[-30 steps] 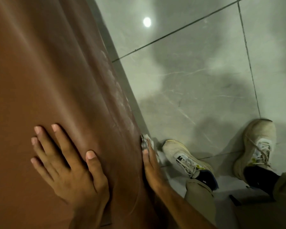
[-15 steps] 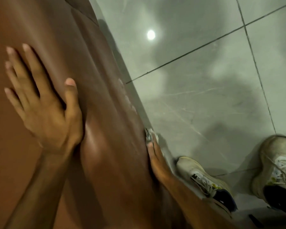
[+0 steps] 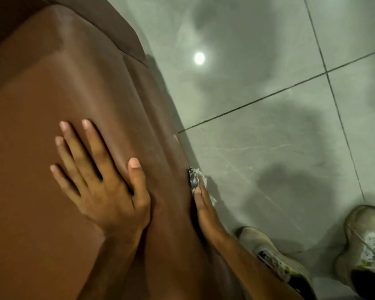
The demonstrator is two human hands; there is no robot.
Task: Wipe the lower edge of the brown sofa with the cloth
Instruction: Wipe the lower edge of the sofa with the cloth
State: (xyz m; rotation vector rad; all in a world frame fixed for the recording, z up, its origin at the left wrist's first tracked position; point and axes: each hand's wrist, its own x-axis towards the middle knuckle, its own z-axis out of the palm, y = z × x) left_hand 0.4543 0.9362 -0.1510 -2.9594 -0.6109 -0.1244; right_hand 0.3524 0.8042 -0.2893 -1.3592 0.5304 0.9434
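Note:
The brown sofa (image 3: 63,94) fills the left half of the view, its side falling away toward the floor. My left hand (image 3: 102,178) lies flat on the sofa's upper surface, fingers spread, holding nothing. My right hand (image 3: 206,211) reaches down the sofa's side near the bottom edge, fingers straight, pressing a small white-and-grey cloth (image 3: 195,177) against the leather. Only a crumpled bit of the cloth shows beyond the fingertips. A pale smudge (image 3: 175,137) marks the lower edge further along.
Glossy grey floor tiles (image 3: 268,148) with dark grout lines lie to the right, with a ceiling light reflection (image 3: 199,58). My two worn white sneakers (image 3: 275,256) (image 3: 368,245) stand at the bottom right, close to the sofa's base.
My right hand and the cloth have slid forward along the sofa's lower edge. My left hand moved up the sofa, then shifted lower and to the right. The view moved toward the sofa's corner.

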